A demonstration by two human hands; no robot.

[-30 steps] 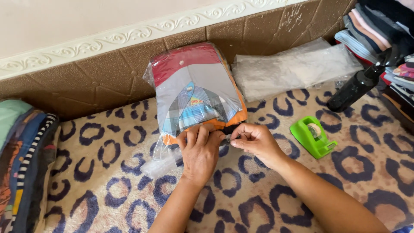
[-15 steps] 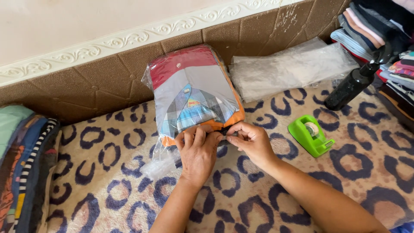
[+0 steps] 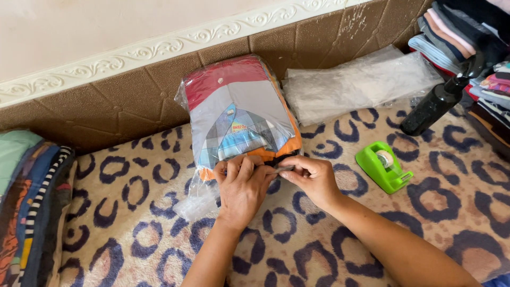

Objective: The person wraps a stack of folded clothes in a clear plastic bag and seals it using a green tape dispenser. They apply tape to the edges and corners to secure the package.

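Clear plastic package (image 3: 239,114) — folded clothes — against wall.
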